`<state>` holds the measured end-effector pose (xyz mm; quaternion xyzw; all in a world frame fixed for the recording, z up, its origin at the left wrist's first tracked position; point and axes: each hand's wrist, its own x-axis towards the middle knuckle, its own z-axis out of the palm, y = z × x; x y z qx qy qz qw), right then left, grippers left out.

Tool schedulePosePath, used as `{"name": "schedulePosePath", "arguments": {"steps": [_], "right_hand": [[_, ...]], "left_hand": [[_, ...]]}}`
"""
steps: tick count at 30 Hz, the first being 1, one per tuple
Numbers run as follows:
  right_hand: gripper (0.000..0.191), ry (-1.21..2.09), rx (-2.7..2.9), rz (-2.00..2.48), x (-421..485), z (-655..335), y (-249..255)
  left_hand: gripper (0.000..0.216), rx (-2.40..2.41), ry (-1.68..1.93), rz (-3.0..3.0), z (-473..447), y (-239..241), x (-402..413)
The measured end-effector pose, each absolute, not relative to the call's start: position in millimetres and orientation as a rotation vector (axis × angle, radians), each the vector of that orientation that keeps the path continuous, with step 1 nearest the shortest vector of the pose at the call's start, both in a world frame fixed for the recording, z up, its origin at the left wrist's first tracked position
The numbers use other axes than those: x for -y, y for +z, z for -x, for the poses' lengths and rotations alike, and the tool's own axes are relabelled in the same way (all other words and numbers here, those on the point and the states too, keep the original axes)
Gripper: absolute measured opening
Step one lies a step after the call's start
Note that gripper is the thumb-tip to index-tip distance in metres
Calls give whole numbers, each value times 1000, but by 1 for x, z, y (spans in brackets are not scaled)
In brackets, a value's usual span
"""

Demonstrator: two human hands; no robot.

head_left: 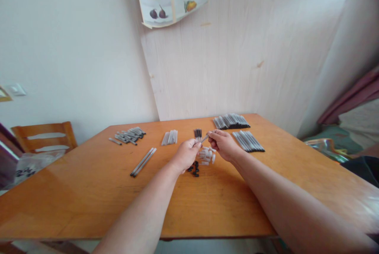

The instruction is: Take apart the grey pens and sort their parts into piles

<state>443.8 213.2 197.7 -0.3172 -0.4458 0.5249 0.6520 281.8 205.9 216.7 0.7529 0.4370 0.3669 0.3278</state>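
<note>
Between my two hands is a slim, pale grey pen (204, 139), slanting up to the right; its ends are hidden by my fingers. My left hand (187, 155) is closed in a pinch on the pen's lower end. The fingers of my right hand (222, 143) pinch its upper end. Below the hands lies a loose pile of small white plastic pieces (206, 155), partly covered by them. Several small black pieces (196, 169) lie just nearer to me. Behind the hands, thin dark-topped refills (198, 133) lie side by side.
A row of clear tubes (169, 137) and two long pens (143, 162) lie left on the wooden table (97, 198). A scattered pen pile (128, 135) is farther left. Two rows of black-ended pens, one far (231, 121) and one near (248, 141), lie right. A chair (44, 137) stands left.
</note>
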Motion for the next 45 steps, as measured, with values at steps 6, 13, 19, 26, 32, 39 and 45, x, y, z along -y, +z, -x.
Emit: {"name": "schedulePosePath", "arguments": {"steps": [6, 13, 19, 26, 32, 39, 45], "right_hand": [[31, 1225, 974, 691, -212, -443, 198], [33, 1196, 997, 727, -209, -439, 199], [30, 1199, 976, 701, -215, -444, 197], [21, 1008, 870, 729, -230, -477, 195], [19, 1092, 1261, 1088, -222, -476, 187], [10, 938, 1507, 1412, -219, -490, 181], [9, 954, 1600, 1483, -217, -490, 179]], "left_hand": [[23, -1106, 875, -1755, -279, 219, -205], [28, -996, 752, -1470, -274, 225, -204], [24, -923, 651, -1335, -267, 229, -206], [20, -887, 774, -1197, -249, 225, -209], [19, -880, 940, -1139, -245, 219, -225], [12, -947, 1055, -1041, -243, 216, -233], [15, -976, 1094, -1033, -244, 215, -234]]}}
